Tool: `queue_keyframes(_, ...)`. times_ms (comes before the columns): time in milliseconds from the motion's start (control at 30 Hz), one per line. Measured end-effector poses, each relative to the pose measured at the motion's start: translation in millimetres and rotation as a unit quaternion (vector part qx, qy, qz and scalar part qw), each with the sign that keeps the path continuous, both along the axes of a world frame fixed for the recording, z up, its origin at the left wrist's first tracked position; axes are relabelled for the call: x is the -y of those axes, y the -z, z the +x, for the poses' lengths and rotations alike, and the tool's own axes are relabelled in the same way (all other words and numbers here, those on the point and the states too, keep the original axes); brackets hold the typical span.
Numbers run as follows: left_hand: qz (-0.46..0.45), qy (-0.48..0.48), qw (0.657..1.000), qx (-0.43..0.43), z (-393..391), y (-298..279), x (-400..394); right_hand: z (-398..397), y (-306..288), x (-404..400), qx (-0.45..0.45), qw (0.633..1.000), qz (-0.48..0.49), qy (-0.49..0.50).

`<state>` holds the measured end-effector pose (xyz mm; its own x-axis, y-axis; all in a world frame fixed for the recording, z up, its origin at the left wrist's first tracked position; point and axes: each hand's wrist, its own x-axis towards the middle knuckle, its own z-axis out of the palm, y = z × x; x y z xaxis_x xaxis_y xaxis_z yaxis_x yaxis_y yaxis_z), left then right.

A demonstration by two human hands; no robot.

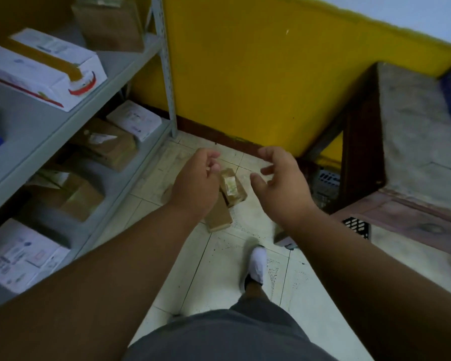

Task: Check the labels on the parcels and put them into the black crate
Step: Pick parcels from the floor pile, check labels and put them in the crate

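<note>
Nearest, the person's grey shorts and one white shoe stand on the pale tiled floor, both bare forearms stretched out ahead. The left hand hangs with fingers loosely curled and nothing in it. The right hand is spread wider, fingers bent as if cupping air — also empty.

Just past the hands, on the floor, lie two small brown parcels. The nearer flat parcel lies partly under the left wrist, and the labelled parcel rests partly on top of it, a pale sticker facing up. They look like stiff cardboard, light enough for one hand and dry rather than slippery. I'd say the top one wants taking by its long sides, thumb on one edge and fingers on the other, keeping the sticker clear for reading.

To the right, tucked under a worn wooden table, sits the black crate, only partly visible. Far left, grey shelving holds more boxes against a yellow wall.
</note>
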<state>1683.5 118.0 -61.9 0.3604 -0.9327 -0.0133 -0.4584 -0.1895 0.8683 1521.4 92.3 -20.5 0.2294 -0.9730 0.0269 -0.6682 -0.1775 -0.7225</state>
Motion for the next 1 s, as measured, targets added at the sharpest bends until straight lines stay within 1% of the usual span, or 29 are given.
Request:
queue_keyframes(167, 0.024, -0.005, 1.0, 0.013, 2, 12, 78, 14, 35, 100, 0.005, 0.998, 0.031, -0.048)
queue_keyframes(267, 0.053, -0.048, 0.997, -0.019, -7, 31, 130, 16, 61, 164, 0.018, 0.997, 0.055, -0.06)
queue_keyframes(367, 0.087, -0.086, 0.992, -0.039, -16, 75, 181, 16, 112, 218, 0.016, 0.994, 0.09, -0.06)
queue_keyframes(433, 0.111, -0.109, 0.986, -0.055, -17, 111, 208, 23, 152, 240, 0.017, 0.99, 0.131, -0.052)
queue_keyframes(500, 0.125, -0.12, 0.983, -0.065, -13, 152, 233, 31, 196, 257, 0.033, 0.986, 0.159, -0.043)
queue_keyframes(600, 0.135, -0.116, 0.982, -0.069, -5, 220, 271, 45, 267, 287, 0.042, 0.985, 0.162, -0.031)
queue_keyframes(700, 0.16, -0.125, 0.972, -0.115, -9, 296, 302, 44, 348, 315, 0.034, 0.987, 0.16, 0.009)
queue_keyframes(767, 0.2, -0.144, 0.952, -0.184, -14, 357, 317, 38, 409, 326, 0.02, 0.986, 0.166, 0.021)
queue_keyframes(833, 0.25, -0.172, 0.916, -0.263, -22, 425, 329, 33, 478, 329, -0.003, 0.982, 0.188, 0.019)
queue_keyframes(867, 0.269, -0.184, 0.901, -0.287, -24, 447, 331, 30, 502, 329, -0.014, 0.981, 0.193, 0.017)
queue_keyframes(933, 0.289, -0.176, 0.889, -0.308, -33, 500, 335, 24, 558, 331, -0.035, 0.979, 0.2, 0.015)
queue_keyframes(1000, 0.298, -0.144, 0.893, -0.305, -40, 557, 340, 17, 616, 338, -0.061, 0.976, 0.209, 0.009)
